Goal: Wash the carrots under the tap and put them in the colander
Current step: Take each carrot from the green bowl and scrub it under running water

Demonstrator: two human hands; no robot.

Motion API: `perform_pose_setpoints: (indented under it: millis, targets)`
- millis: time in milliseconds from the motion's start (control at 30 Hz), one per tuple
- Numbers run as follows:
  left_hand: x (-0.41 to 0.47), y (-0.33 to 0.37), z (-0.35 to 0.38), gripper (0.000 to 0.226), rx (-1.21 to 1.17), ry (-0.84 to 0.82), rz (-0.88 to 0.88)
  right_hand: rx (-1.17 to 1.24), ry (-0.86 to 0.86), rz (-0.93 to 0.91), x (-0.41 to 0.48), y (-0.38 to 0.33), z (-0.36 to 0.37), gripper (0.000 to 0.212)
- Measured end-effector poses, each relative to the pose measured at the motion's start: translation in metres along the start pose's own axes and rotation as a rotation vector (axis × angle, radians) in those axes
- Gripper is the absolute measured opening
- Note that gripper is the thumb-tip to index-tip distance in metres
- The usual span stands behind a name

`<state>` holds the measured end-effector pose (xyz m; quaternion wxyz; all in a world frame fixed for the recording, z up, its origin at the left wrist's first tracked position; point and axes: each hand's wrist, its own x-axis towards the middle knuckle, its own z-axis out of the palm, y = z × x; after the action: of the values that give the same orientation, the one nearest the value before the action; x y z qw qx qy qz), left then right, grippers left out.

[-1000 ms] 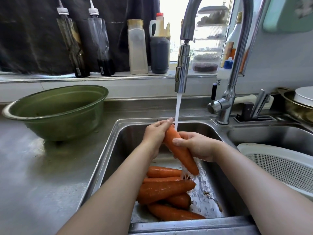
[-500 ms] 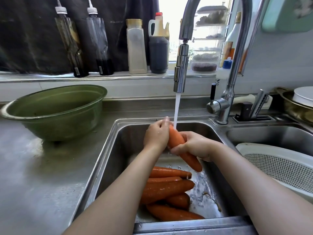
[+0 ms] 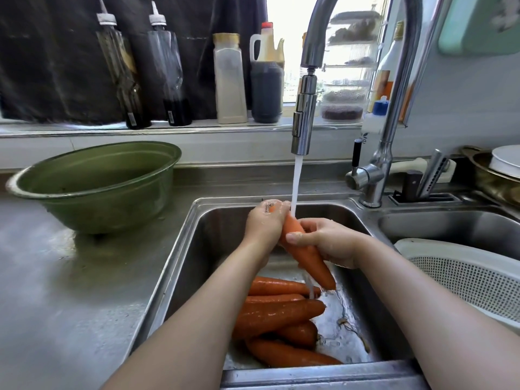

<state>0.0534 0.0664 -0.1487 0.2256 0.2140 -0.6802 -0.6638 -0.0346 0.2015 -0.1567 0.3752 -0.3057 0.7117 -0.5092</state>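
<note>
Head view looks down into the left basin of a steel sink [image 3: 180, 257], where both hands work one carrot [image 3: 308, 258] under the running tap [image 3: 303, 119]. The left hand [image 3: 266, 223] wraps the carrot's thick top end, its fingers curled round it and wet. The right hand [image 3: 329, 243] grips the carrot just below, with the thumb laid across the near face and the fingers closed behind. The carrot is tilted: its thick end is far and high, and its tip points down and toward the near right, above the basin floor. A white stream of water [image 3: 296, 184] falls from the spout and strikes the carrot right beside the left hand's fingertips. A thin run of water drops off the carrot's lower part.

Under the held carrot, the other carrots [image 3: 278, 313] lie heaped on the basin floor, glistening, mostly lengthwise from left to right. The left forearm partly covers them.

A white colander [image 3: 464, 280] sits in the right basin, just right of the right forearm. A green bowl [image 3: 95, 187] stands on the steel counter [image 3: 56, 305] to the left of the sink. Along the far window ledge [image 3: 84, 130] stands a row of bottles [image 3: 229, 80], some dark and some pale.
</note>
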Motion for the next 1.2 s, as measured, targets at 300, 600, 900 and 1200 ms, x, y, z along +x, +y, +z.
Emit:
perform_pose_setpoints:
  millis: [300, 600, 900, 1200]
  targets:
    - [0.004, -0.001, -0.025, 0.02, -0.185, -0.371, -0.12, 0.221, -0.043, 0.026, -0.006, -0.002, -0.003, 0.043]
    - [0.006, 0.0, -0.016, 0.027, -0.11, -0.222, -0.09, 0.101, -0.051, 0.001, -0.006, -0.005, 0.002, 0.04]
    - [-0.002, 0.004, -0.012, 0.014, -0.281, -0.253, -0.111, 0.03, 0.005, 0.072, -0.006, -0.009, 0.01, 0.071]
    - [0.003, 0.006, -0.032, 0.037, -0.548, -0.418, -0.19, 0.19, 0.007, 0.032, -0.006, -0.002, -0.003, 0.063]
